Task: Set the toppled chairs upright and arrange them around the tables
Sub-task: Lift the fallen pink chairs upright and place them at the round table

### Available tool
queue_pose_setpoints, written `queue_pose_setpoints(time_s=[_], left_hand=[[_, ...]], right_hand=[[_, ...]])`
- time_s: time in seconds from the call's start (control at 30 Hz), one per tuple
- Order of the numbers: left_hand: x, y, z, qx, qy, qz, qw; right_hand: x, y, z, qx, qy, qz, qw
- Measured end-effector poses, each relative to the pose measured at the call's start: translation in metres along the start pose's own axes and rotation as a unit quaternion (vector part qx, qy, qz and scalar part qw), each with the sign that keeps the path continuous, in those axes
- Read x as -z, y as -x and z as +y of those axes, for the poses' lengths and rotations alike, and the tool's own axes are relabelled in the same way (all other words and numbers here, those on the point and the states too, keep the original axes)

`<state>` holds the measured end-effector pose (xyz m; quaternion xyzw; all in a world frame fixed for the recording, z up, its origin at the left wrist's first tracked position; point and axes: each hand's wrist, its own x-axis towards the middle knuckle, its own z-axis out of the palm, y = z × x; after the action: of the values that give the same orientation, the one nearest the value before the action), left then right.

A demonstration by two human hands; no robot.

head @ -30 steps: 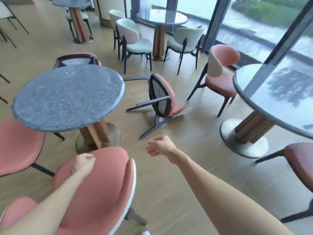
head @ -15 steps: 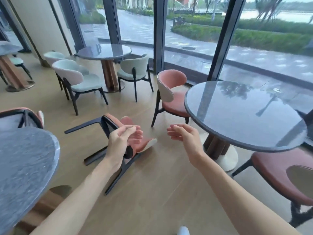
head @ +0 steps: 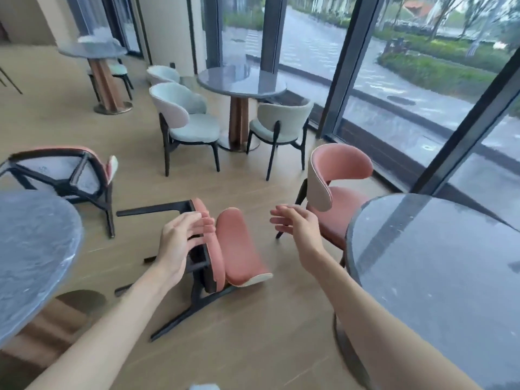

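At centre floor, between two round grey stone-topped tables, one at 9 o'clock [head: 33, 249] and one at 3 o'clock [head: 439, 277], a salmon-pink upholstered chair with a black frame [head: 239, 249] lies toppled on its side, legs pointing toward 9 o'clock, backrest edge on the wood floor [head: 253, 347].

Left hand [head: 180, 243]: fingers extended and relaxed, over the seat's upper rim; contact cannot be judged, holds nothing. Right hand [head: 295, 229]: spread wide, palm inward, apart from the chair, holds nothing.

A second pink chair with its underside showing [head: 70, 175] lies tipped at 10 o'clock; an upright pink chair [head: 337, 178] stands at 1 o'clock.

Judgement for this step: take the seat rim with the left hand and the backrest with the right, then pivot on the legs nearest the floor rather than lifting the whole weight. Keep the swinging legs off both table pedestals. The 3 o'clock table seems the likely destination.

Writing: none readable; faint marks on the tipped chair's underside are too blurred.
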<state>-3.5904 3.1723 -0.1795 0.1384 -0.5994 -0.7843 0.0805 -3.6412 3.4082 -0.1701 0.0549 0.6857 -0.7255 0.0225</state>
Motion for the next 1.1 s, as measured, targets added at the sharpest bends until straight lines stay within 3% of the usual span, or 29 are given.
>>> queue_pose_setpoints(time_s=[0.2, 0.47, 0.77, 0.93, 1.1], left_hand=[[-0.063, -0.111, -0.029, 0.011, 0.015, 0.017, 1.000], [-0.165, -0.270, -0.090, 0.122, 0.065, 0.049, 0.989], [-0.176, -0.379, -0.114, 0.142, 0.078, 0.187, 0.969], [-0.171, -0.401, -0.125, 0.117, 0.119, 0.328, 0.930], [-0.177, -0.395, -0.139, 0.132, 0.144, 0.418, 0.887]], right_hand=[[-0.010, -0.123, 0.011, -0.012, 0.016, -0.040, 0.999], [0.013, -0.301, 0.046, -0.095, 0.066, -0.027, 0.993], [-0.008, -0.460, 0.071, -0.146, 0.113, -0.127, 0.975], [-0.046, -0.542, 0.082, -0.140, 0.141, -0.244, 0.949], [-0.070, -0.576, 0.088, -0.148, 0.169, -0.331, 0.916]])
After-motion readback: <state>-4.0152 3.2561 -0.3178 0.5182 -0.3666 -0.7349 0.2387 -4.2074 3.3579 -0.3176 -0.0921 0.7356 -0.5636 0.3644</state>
